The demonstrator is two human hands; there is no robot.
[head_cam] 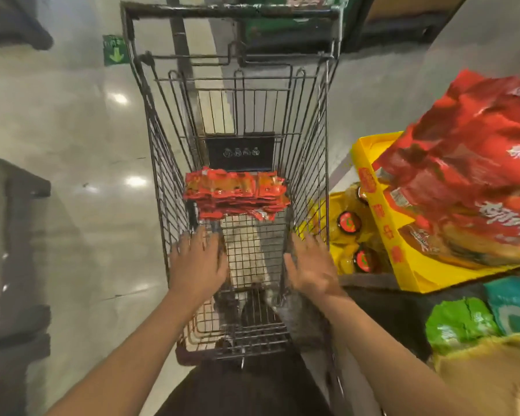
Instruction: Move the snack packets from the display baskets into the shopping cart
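Head view. Cart (150,121) stands dead ahead, seen from above. A stack of red packets (234,190) lies on the cart floor at its far end, below a black placard (240,151); the near part of the floor is bare mesh. So some of the load is in, by the look of it.

Still to move: right of the cart, a yellow tray (385,235) holds large red bags (469,163), with yellow packs (350,232) just beside the cart wall. Nearer the person on that side, green packs (457,322). Plenty left, judging from that.

Left hand (197,262) hovers inside the cart near its left wall, palm down, fingers straight and spread, holding nothing. Right hand (311,265) is at the cart's right wall, fingers extended and loosely apart, empty; blurred, so contact with the wire cannot be told. Both forearms reach forward over the cart's near end.
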